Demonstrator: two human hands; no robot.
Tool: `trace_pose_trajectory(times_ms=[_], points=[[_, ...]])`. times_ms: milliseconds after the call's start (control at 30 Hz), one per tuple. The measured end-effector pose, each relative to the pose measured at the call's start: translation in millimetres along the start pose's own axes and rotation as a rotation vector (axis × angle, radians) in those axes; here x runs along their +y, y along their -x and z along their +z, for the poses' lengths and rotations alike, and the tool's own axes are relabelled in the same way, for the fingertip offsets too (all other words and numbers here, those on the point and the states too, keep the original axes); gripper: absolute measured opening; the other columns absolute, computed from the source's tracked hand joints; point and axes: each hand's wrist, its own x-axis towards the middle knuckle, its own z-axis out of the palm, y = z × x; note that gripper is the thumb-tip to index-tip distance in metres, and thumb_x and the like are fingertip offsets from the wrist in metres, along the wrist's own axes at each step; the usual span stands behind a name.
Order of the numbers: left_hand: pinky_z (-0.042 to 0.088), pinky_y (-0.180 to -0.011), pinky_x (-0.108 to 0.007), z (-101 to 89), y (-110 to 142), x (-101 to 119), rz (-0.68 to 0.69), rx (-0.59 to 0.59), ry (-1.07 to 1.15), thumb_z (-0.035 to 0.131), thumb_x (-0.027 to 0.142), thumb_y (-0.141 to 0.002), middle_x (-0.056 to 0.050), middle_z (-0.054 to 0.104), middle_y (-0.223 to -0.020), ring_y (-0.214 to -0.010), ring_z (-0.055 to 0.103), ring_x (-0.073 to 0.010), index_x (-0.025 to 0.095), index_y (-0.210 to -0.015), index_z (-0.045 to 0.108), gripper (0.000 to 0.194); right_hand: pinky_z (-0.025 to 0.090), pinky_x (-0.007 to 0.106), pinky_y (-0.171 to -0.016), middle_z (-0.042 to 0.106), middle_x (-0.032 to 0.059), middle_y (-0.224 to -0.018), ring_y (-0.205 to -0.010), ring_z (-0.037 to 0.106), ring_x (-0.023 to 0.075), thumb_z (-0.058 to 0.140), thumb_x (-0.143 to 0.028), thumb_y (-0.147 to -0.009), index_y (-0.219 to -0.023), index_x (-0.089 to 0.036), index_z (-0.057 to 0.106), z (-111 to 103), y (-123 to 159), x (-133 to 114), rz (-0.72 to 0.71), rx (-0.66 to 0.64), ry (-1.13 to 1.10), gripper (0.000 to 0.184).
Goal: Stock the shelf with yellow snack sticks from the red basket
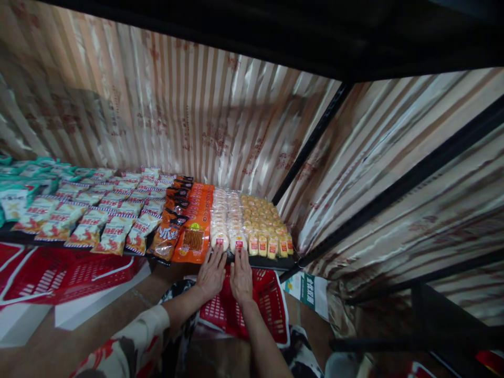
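My left hand (pixel 211 274) lies with its fingers stretched forward, the tips at the front of a row of white round packaged cakes (pixel 219 239). Beside it, my right hand (pixel 241 275) reaches out the same way, its fingertips touching the front of the neighbouring row of white cakes (pixel 238 241). Neither hand is wrapped round anything. Right of these rows stand small yellow wrapped snacks (pixel 268 223) in several lines. Orange snack bags (pixel 192 236) are close on the left. Under my forearms is a red basket (pixel 271 299).
White-and-red snack bags (pixel 110 210) and green bags (pixel 19 197) fill the shelf's left part. More red baskets (pixel 79 275) stand below it. A black post (pixel 315 142), a slanting bar (pixel 394 189) and an upper shelf (pixel 275 37) frame the space. Striped sheeting (pixel 177 105) hangs behind.
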Motion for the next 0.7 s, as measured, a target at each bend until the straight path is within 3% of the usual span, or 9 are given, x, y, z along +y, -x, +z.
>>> trace_pose_trajectory(times_ms=[167, 533, 700], points=[[0.015, -0.111, -0.051, 7.4, 0, -15, 0.048, -0.030, 0.034, 0.038, 0.030, -0.087, -0.016, 0.037, -0.143, -0.137, 0.025, -0.0252, 0.010, -0.130, 0.043, 0.048, 0.029, 0.041, -0.107, 0.027, 0.0141, -0.148, -0.139, 0.017, 0.0210, 0.020, -0.033, -0.093, -0.140, -0.008, 0.033, 11, -10, -1, 0.018, 0.008, 0.078, 0.055], [0.013, -0.111, -0.051, 9.8, 3, -20, 0.094, -0.074, 0.050, 0.039, 0.030, -0.086, -0.019, 0.038, -0.142, -0.135, 0.028, -0.0281, 0.007, -0.125, 0.049, 0.046, 0.026, 0.039, -0.107, 0.029, 0.0139, -0.148, -0.138, 0.021, 0.0207, 0.019, -0.032, -0.093, -0.141, -0.007, 0.030, 11, -12, -10, 0.093, -0.041, 0.156, 0.055], [0.012, -0.112, -0.051, 8.8, 2, -19, 0.079, -0.063, 0.051, 0.037, 0.029, -0.087, -0.017, 0.040, -0.141, -0.135, 0.029, -0.0269, 0.008, -0.123, 0.051, 0.044, 0.028, 0.040, -0.106, 0.030, 0.0136, -0.147, -0.138, 0.021, 0.0207, 0.019, -0.032, -0.093, -0.141, -0.009, 0.031, 12, -12, -8, 0.058, -0.016, 0.163, 0.055]])
